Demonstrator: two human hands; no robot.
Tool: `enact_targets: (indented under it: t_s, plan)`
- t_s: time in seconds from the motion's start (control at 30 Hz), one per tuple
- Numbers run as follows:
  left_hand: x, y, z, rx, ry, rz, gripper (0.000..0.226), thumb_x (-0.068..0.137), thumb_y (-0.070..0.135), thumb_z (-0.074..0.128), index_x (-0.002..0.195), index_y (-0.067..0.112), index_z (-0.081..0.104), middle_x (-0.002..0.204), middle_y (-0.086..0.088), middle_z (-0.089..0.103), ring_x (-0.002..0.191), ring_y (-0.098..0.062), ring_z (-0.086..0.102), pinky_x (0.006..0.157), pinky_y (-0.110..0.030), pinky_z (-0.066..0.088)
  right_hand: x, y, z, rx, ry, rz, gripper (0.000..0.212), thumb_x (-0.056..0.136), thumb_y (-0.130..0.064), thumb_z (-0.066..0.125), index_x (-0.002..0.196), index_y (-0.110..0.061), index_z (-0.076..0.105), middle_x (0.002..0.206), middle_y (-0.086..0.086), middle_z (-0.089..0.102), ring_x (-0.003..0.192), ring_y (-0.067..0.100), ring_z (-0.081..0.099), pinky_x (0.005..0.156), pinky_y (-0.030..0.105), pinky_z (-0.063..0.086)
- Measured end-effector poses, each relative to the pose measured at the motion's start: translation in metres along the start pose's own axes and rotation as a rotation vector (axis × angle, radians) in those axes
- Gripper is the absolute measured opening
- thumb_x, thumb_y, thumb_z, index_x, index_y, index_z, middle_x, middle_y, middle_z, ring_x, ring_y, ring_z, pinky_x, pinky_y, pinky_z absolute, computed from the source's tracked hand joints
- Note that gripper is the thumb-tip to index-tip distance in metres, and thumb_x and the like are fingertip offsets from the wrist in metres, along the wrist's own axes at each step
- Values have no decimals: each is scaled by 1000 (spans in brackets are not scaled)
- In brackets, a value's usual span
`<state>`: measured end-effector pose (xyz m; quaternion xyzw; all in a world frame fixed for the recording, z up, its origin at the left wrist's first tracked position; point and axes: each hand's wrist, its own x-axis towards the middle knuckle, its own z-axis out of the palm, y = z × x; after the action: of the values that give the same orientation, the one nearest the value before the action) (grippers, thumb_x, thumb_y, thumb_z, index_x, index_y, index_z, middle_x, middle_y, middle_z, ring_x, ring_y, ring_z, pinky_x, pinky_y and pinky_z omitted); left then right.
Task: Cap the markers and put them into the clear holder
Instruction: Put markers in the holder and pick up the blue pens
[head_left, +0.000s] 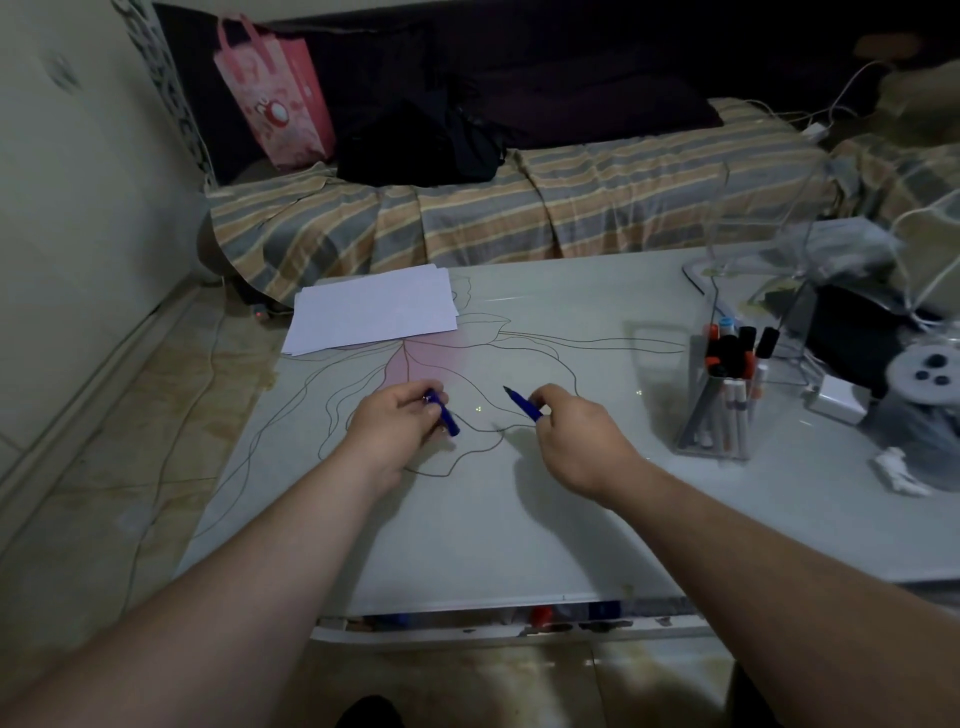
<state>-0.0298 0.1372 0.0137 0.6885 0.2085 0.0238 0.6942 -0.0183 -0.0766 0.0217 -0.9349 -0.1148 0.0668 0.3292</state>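
Observation:
My left hand (397, 423) grips a blue marker cap (445, 415) over the middle of the white table (519, 519). My right hand (574, 434) pinches an uncapped blue marker (522, 405), its dark tip pointing up and left toward the cap. A gap of about a hand's width separates cap and tip. The clear holder (719, 400) stands to the right of my right hand, with several markers with black and orange caps upright inside it.
A stack of white paper (374, 312) lies at the table's far left. At the right are an empty clear stand (753, 218), a white adapter (839, 399), bagged clutter and crumpled tissue (896, 470). A striped bed lies behind.

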Motion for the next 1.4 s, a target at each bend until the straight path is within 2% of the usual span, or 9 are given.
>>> enact_targets:
  t_s: [0.1,0.33,0.47,0.57,0.73,0.97,1.07,1.2,1.4]
  plan:
    - [1,6,7,-449,15,-210,17,103,-2,49,114,6,60,100,-14,71,90,-25,71,72,-32,60,-4,-9,1,110,28,-43,25,102,-28,42,114,-22,62,75,-3,58,69,19,52,61,32,39]
    - [-2,15,13,-742,4,-377,14,102,7,56,96,-4,62,73,-14,74,87,-22,71,71,-35,63,-8,-19,1,111,3,-102,20,100,-32,47,109,-28,65,65,-3,58,62,20,55,64,39,51]
    - [1,12,14,-701,-4,-361,12,101,7,58,103,-4,61,74,-15,74,86,-22,70,66,-32,64,-8,-20,-1,99,14,-127,21,100,-33,48,109,-30,66,63,-3,58,61,18,54,63,39,51]
    - [2,8,16,-621,-20,-295,17,101,7,58,117,2,59,89,-15,72,90,-23,70,72,-32,64,-8,-22,-2,83,40,-150,21,99,-33,49,109,-30,67,61,-3,56,60,15,52,64,38,51]
    - [-1,8,22,-542,-37,-240,18,98,7,62,116,7,57,100,-15,70,82,-22,75,70,-32,64,-6,-21,-4,8,66,-165,23,100,-34,48,111,-30,68,66,-6,54,67,16,53,65,38,51]
    - [-2,11,21,-580,30,-228,5,98,7,63,101,9,59,92,-13,70,77,-19,73,70,-32,64,-4,-17,-5,1,67,-142,23,99,-35,46,109,-31,67,67,-7,55,66,12,53,60,34,47]
    - [-7,12,25,-485,-1,-166,13,97,6,64,109,8,59,92,-12,72,77,-20,73,73,-33,63,-4,-15,-3,-27,42,-151,23,100,-35,47,111,-31,68,74,-7,59,69,13,54,61,34,45]
    - [-16,14,33,-337,-25,-50,31,94,6,68,123,13,58,92,-11,73,80,-21,74,82,-36,63,-4,-18,0,-70,81,-187,24,101,-35,50,112,-23,68,89,2,69,83,23,56,73,37,50]
    - [-29,26,53,-388,-28,91,30,94,10,69,124,6,64,81,-1,68,73,-12,68,75,-27,59,-2,-28,0,-3,227,-261,17,99,-35,57,100,-19,63,81,4,68,77,28,57,71,43,51]
